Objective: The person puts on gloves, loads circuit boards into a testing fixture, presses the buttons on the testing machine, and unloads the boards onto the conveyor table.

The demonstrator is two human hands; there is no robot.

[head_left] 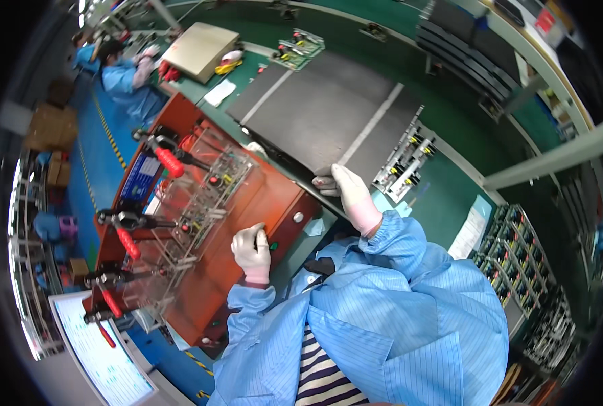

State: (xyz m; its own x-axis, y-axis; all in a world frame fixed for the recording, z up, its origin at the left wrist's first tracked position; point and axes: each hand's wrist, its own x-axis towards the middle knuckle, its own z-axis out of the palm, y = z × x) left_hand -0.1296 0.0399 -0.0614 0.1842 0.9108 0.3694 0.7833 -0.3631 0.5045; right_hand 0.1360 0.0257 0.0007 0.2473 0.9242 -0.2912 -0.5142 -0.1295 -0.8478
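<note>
My left hand (251, 250), in a white glove, rests curled on the top of an orange-red test fixture (247, 203), its fingers bent over a small green button by the fixture's near edge. My right hand (350, 193), also gloved, lies flat with fingers apart on the near edge of a dark grey conveyor mat (321, 115). A clear acrylic frame (200, 196) with red-handled toggle clamps (169, 162) stands on the fixture, left of my left hand. Both of my sleeves are light blue.
A rack of circuit boards (405, 162) stands right of my right hand, and more boards fill trays (524, 264) at the right. A monitor (102, 352) glows at lower left. Another person in blue (122, 78) works at the far left beside a beige box (200, 47).
</note>
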